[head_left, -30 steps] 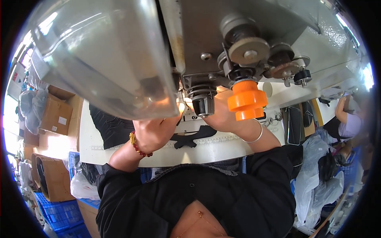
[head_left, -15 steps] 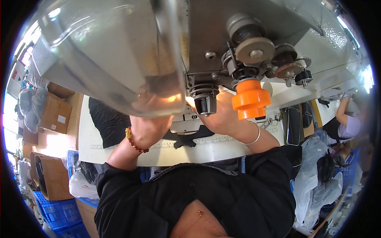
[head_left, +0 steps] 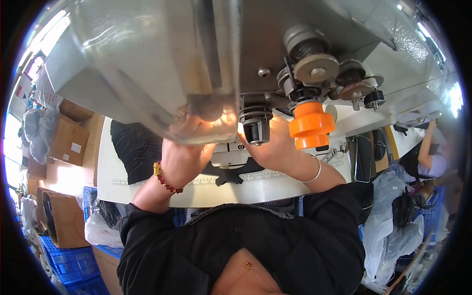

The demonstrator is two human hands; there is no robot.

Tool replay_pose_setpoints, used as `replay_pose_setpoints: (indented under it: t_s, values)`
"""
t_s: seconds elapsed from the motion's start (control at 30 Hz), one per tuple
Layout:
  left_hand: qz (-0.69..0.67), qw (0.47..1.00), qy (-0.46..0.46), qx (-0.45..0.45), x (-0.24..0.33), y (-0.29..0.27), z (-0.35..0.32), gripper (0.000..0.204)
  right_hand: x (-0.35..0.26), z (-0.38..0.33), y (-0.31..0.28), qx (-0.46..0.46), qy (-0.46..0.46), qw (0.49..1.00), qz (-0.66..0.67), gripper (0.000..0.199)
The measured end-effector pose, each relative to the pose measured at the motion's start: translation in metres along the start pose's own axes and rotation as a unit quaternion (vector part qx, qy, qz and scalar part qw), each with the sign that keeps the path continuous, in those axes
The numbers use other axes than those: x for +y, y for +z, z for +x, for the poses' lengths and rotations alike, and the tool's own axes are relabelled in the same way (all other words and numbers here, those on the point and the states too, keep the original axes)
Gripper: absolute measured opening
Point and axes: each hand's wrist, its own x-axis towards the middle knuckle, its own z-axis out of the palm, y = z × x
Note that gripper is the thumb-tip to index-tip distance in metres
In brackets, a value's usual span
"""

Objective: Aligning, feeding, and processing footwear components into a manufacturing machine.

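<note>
Working under the sewing machine head (head_left: 265, 44), both arms in from my side of the white table (head_left: 211, 195). My left hand (head_left: 184, 160) is bent inward at the left of the metal plate (head_left: 228, 157); its fingers show only as a blur through the clear shield (head_left: 142, 73). My right hand (head_left: 273, 152) comes in from the other side, fingertips partly behind the dark tension post (head_left: 256, 129), below and left of the orange knob (head_left: 312, 125).

Grip: cannot tell for either hand — the finger ends are covered, so a pinch or a flat press would look alike from here.

Piece: one black, curved cut-out (head_left: 229, 175) lies on the table between my hands, at the near edge of the plate and just short of the ruler scale (head_left: 275, 174) or partly over it. Its ends run up to my hands; contact probable, not confirmed.

Handling, judged by eye: light, thin, fairly limp, though the outline keeps its shape. Surface looks matt, so little slip expected; more likely to ruck than break. Best hold — flat fingertips near each end, mild outward tension, the narrow middle left unpinched.

Beside my left forearm: a stack of black pieces (head_left: 135, 152), edges layered unevenly.
</note>
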Motion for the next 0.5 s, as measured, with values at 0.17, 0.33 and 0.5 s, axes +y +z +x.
replay_pose_setpoints:
  t_s: [0.17, 0.33, 0.5]
  values:
    - [-0.01, 1.0, -0.011, 0.024, 0.003, 0.002, 0.003, 0.017, -0.003, -0.002, -0.001, -0.034, -0.01, 0.998, -0.058, 0.011]
    - [0.022, 0.999, 0.007, 0.026, 0.001, -0.001, 0.003, 0.012, -0.004, -0.004, 0.012, 0.014, 0.0, 0.996, -0.091, 0.013]
    - [0.005, 0.999, 0.009, 0.037, 0.002, 0.0, 0.007, 0.016, -0.003, -0.007, 0.011, 0.011, 0.01, 0.997, -0.08, 0.015]
